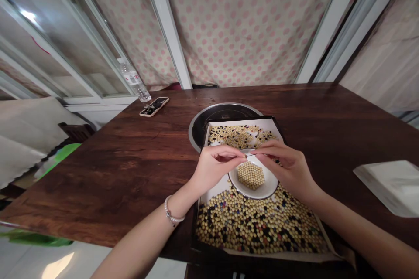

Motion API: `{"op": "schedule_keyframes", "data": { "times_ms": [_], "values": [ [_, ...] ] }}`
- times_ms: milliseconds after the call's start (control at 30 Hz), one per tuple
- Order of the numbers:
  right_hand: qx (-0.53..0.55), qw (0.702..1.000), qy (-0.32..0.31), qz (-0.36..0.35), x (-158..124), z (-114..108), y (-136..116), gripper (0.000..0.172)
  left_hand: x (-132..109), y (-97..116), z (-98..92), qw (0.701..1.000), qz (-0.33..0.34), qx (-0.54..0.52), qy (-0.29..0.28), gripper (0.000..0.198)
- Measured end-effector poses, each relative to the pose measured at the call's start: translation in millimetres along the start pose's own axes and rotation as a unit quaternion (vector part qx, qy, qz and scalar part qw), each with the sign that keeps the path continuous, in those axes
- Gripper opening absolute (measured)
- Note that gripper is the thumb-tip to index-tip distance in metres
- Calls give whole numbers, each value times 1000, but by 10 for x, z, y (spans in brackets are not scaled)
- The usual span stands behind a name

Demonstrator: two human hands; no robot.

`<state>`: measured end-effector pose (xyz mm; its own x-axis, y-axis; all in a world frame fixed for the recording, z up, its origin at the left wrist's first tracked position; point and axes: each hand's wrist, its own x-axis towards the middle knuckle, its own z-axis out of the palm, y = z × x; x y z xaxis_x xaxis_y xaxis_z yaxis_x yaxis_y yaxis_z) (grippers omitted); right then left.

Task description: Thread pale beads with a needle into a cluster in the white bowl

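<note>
1. Left hand (214, 165), at 10 o'clock of the white bowl (271, 178); thumb and forefinger pressed together at the tips; any object between them is too small to identify.
2. Right hand (293, 165), at 2 o'clock of the bowl; thumb and forefinger likewise pressed together, close to the left fingertips; contents cannot be told.
3. Pale beads (250, 175), gathered in the bowl, which rests within the tray (242, 123); mixed beads (258, 222) lie at 6 and 12 o'clock.
4. Step in hand, as judged: fine fingertip work above the bowl; the next move appears to call for steady, aligned fingertips.
</note>
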<state>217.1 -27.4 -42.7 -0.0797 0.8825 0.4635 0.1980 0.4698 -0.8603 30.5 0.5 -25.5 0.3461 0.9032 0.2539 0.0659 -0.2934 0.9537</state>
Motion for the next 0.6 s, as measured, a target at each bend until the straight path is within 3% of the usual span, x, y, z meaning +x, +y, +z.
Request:
{"op": "schedule_keyframes", "data": {
  "times_ms": [333,500,600],
  "values": [
    [5,1000,22,-6,3,-19,-5,16,10,10,-7,1000,-2,3,6,9],
    [6,1000,-17,6,8,-7,-14,15,5,18,-3,1000,-2,7,2,8],
    [5,1000,2,7,2,-7,-25,15,4,20,-3,1000,-6,10,2,8]
  ]
}}
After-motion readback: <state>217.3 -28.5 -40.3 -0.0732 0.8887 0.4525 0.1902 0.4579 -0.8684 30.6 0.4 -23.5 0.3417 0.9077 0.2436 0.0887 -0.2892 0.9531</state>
